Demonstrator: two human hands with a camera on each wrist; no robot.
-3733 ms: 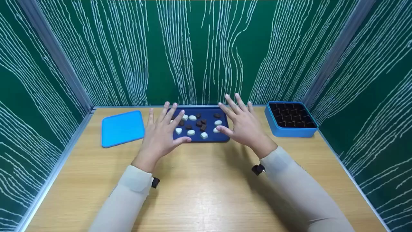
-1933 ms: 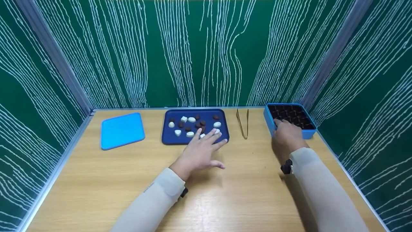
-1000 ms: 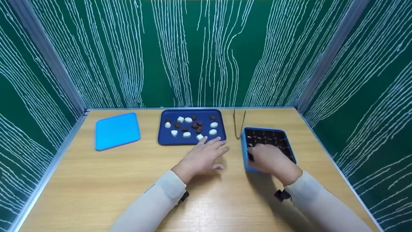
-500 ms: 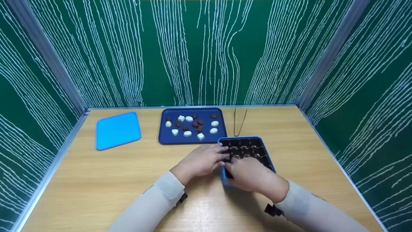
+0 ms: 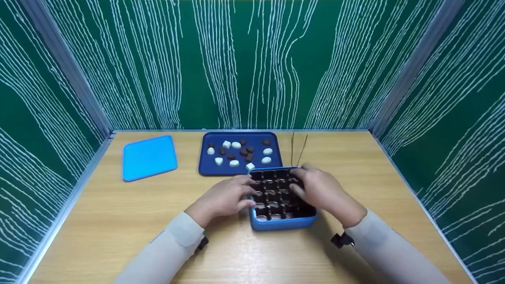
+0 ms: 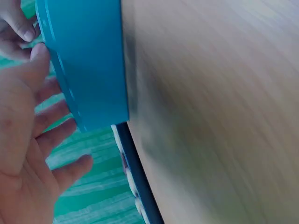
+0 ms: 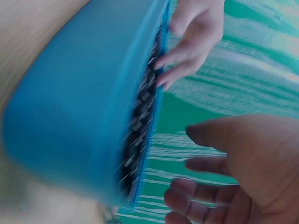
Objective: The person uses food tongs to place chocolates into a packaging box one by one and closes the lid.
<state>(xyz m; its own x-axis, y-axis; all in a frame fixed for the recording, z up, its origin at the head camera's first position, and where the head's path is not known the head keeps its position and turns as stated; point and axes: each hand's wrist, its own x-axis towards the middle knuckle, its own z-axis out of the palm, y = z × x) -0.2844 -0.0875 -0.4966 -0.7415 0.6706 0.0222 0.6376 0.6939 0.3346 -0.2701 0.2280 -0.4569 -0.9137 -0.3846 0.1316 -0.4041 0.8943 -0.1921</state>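
A blue box point(image 5: 283, 225) with a dark brown divided insert point(image 5: 271, 185) stands on the table in front of me, its visible compartments bare. At its left rim my left hand point(image 5: 223, 197) touches with relaxed fingers; in the left wrist view the thumb lies along the rim point(image 6: 58, 60). My right hand point(image 5: 323, 191) hovers over the right side of the box, its fingers loosely bent. The right wrist view shows that hand point(image 7: 233, 172) apart from the box wall point(image 7: 88, 102), holding nothing.
Behind the box is a dark blue tray point(image 5: 254, 137) with several white and brown chocolates point(image 5: 234, 163). Thin golden tongs point(image 5: 303, 150) lie right of the tray, partly hidden by the right hand. A flat light blue lid point(image 5: 150, 157) lies at the left.
The box has come from the far right to the front middle, moved by my right hand. My left hand has reached its left rim. The right hand has let go and shifted to its right side.
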